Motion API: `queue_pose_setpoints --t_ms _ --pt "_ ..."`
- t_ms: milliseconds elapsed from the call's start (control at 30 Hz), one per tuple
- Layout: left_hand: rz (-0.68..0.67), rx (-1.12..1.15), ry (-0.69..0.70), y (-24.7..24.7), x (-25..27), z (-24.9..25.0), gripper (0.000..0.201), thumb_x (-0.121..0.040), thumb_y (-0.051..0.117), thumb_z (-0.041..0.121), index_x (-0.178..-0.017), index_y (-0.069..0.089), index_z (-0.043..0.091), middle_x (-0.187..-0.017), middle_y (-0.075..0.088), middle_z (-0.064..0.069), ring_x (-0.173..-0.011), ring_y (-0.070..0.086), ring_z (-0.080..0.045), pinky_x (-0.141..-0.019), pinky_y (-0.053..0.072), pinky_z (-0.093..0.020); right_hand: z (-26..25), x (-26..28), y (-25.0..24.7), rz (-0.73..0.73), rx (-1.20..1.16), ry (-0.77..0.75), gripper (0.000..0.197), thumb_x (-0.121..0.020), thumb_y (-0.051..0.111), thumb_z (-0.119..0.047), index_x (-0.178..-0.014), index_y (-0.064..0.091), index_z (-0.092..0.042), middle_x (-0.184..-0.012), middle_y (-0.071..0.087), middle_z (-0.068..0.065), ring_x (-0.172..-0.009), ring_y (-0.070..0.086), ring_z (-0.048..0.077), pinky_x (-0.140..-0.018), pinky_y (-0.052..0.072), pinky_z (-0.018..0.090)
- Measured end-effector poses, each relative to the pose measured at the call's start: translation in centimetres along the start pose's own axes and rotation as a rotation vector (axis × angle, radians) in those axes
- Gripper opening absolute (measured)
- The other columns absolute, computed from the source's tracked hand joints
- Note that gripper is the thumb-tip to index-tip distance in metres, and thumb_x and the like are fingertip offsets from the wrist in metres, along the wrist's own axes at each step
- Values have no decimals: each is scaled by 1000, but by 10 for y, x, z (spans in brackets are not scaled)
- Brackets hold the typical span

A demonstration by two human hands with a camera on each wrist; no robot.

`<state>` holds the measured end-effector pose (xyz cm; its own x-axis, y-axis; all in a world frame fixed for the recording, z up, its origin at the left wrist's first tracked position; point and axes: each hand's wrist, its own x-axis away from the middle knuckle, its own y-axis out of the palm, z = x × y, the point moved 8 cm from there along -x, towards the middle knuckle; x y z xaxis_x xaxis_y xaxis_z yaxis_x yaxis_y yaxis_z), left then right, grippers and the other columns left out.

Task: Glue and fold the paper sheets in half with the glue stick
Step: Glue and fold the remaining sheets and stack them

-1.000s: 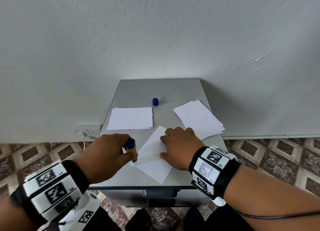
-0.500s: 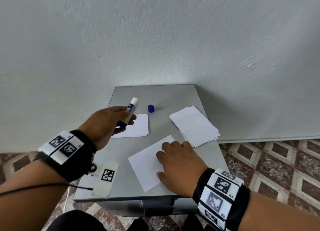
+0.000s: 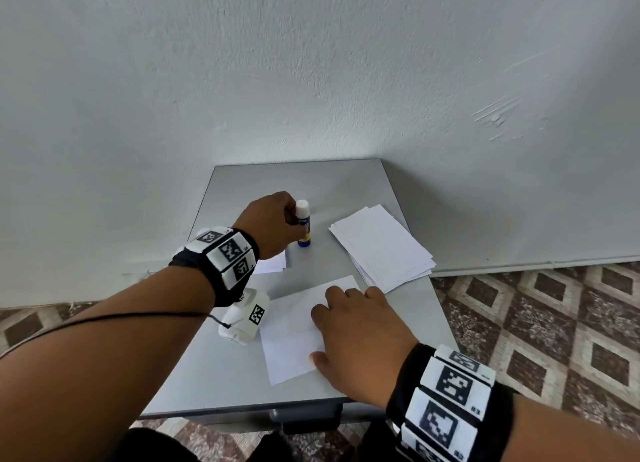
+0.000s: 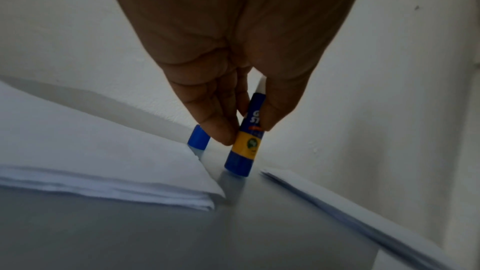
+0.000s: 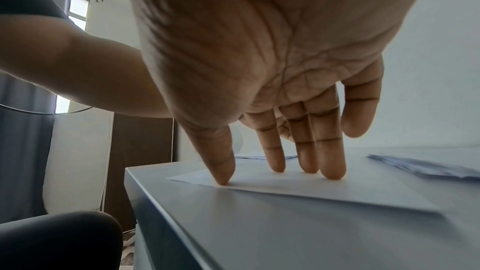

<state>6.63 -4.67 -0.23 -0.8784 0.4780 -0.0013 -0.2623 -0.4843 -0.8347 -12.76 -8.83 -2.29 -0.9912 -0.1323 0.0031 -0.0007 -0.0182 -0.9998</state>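
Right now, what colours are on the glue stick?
The glue stick is blue with a yellow band and a white glue tip. The left wrist view shows it best.

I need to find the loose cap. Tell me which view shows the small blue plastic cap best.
The left wrist view: the small blue plastic cap stands on the grey table, behind the left hand. In the head view that hand hides it; the right wrist view doesn't show it.

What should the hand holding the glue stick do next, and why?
Probably let go. The left hand pinches the glue stick, which stands upright on the table with its white tip bare. The right hand presses the sheet, which still lies unfolded.
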Motion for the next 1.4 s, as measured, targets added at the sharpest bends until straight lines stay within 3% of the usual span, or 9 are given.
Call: queue_pose_setpoints --t_ms 200,333,500,633,733,800,933,1233,1400 --pt "-2 18 11 6 -2 -3 30 -81 73 32 -103 55 22 -96 66 4 -87 60 -19 -69 41 -27 1 -2 8 7 31 16 31 -78 64 -48 -89 63 -19 -84 56 3 -72 54 24 -67 38 39" --pt "-49 96 -39 -1 -4 -12 34 -79 72 22 -109 56 26 -94 70 9 -84 66 -13 -62 48 -25 2 -1 7 62 14 17 31 -74 67 -49 -85 62 -20 -81 55 2 -68 53 23 -65 38 39" --pt "61 -44 -76 -30 -21 -27 27 -84 68 20 -111 62 24 -100 66 3 -83 60 -14 -61 45 -24 2 -1 5 115 3 14 37 -56 77 -53 -69 61 -22 -67 52 -1 -54 49 18 -55 35 33" --pt "-16 -174 57 -16 -39 -16 40 -89 66 28 -128 57 30 -113 61 4 -92 54 -12 -79 41 -24 2 0 4 126 2 16 36 -58 75 -53 -69 59 -22 -67 50 -2 -54 47 17 -59 27 33" --pt "-65 -275 118 1 -49 -9 37 -91 65 29 -127 60 31 -117 64 1 -100 57 -17 -85 42 -26 2 1 3 104 4 35 36 -60 73 -53 -70 59 -23 -68 51 -2 -56 47 18 -59 28 33" --pt "-73 -328 130 7 -52 -6 29 -91 63 25 -120 64 27 -115 67 -1 -101 60 -21 -82 43 -27 3 0 4 88 9 47 34 -62 72 -53 -72 59 -23 -70 50 -2 -57 47 18 -60 26 34" --pt "-44 -352 119 5 -55 -6 22 -91 63 24 -113 67 24 -110 68 -2 -89 55 -16 -75 41 -26 3 0 5 61 11 53 33 -64 70 -51 -74 58 -22 -71 50 -2 -58 46 19 -61 25 34" --pt "-97 -334 80 6 -51 -7 31 -88 69 22 -119 65 24 -113 68 0 -100 61 -19 -77 44 -25 2 0 5 30 -7 56 34 -63 72 -52 -74 60 -22 -71 51 -2 -58 48 18 -59 35 34" --pt "-78 -218 4 -11 -35 -19 42 -85 74 28 -124 60 25 -113 66 3 -92 56 -12 -73 42 -22 2 -1 5 -28 -34 51 35 -60 74 -53 -72 61 -23 -69 51 -3 -56 49 17 -58 40 34"
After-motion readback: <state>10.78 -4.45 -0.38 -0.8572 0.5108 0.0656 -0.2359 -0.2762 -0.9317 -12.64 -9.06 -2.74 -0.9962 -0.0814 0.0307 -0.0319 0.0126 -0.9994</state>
